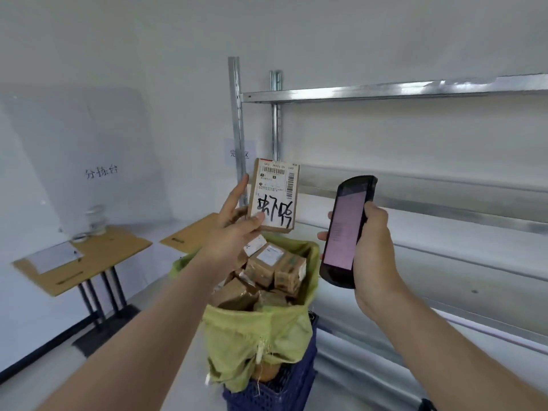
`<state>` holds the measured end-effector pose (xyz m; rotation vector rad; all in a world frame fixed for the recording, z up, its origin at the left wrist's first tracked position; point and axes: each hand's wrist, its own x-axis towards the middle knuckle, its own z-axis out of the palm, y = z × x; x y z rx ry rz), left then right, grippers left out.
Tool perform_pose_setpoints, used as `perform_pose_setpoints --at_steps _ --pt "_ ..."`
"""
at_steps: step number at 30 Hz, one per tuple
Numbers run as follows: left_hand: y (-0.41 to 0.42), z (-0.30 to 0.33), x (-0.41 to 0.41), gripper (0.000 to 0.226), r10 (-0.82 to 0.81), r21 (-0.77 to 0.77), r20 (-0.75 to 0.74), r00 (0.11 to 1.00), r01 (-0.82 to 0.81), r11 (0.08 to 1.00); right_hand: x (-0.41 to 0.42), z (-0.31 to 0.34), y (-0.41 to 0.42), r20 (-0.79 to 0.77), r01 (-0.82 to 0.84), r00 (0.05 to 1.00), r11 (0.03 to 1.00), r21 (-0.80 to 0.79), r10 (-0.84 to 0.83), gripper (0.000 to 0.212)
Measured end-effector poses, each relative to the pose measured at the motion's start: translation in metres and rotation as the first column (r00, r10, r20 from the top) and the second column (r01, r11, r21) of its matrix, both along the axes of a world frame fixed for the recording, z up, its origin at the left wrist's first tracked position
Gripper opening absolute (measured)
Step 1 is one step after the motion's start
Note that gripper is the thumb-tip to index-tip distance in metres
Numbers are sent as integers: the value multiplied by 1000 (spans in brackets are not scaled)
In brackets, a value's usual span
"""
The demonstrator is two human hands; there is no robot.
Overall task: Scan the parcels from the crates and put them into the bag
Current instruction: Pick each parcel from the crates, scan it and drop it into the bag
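We see a bright, evenly lit room with soft, faint shadows, glare streaking the metal shelf rails (385, 90), overall softness and blur toward the edges, and wide-angle bending of the straight lines.

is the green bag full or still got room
Nearly full: brown parcels are heaped up to the green bag's folded rim. Left hand holds another parcel above it.

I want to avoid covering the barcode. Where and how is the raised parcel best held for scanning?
Hold the parcel by its lower left corner and left edge, coming from the left, as the left hand does now. The barcodes sit along the top and right of its label, facing the scanner in the right hand, so that side should probably stay uncovered.
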<state>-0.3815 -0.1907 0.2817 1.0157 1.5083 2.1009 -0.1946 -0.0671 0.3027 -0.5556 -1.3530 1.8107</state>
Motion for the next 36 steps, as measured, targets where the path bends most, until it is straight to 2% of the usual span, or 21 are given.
perform_pose_setpoints --at_steps 5,9,13,18,21,24,26,29,32,36 --pt "-16 -18 -71 75 99 -48 2 995 -99 994 -88 -13 4 45 -65 997 997 -46 67 72" --pt "-9 -40 -138 78 145 -103 12 989 -143 984 -162 -32 25 38 -96 994 991 -94 100 63" --pt "8 -71 -204 91 169 -206 49 984 -156 966 -234 -61 55 71 -150 985 982 -113 158 58" --pt "32 -116 -266 90 186 -343 77 979 -149 928 -304 -93 83 111 -158 979 982 -103 169 49" --pt "41 -141 -294 89 186 -411 101 977 -130 903 -331 -101 93 132 -147 978 983 -108 160 53" --pt "48 -161 -317 88 125 -508 32 992 -91 856 -353 -111 103 152 -93 982 989 -115 110 54" --pt "52 -174 -330 76 56 -584 -11 998 -52 810 -364 -118 107 170 -48 983 990 -133 70 55" --pt "57 -194 -346 62 -123 -679 -56 991 53 732 -375 -126 105 206 12 978 986 -168 23 57" --pt "61 -212 -361 60 -324 -777 -129 937 108 620 -381 -131 97 244 100 968 981 -167 -57 57" --pt "66 -236 -379 68 -477 -860 -258 840 25 509 -388 -131 77 266 205 951 966 -157 -159 74"
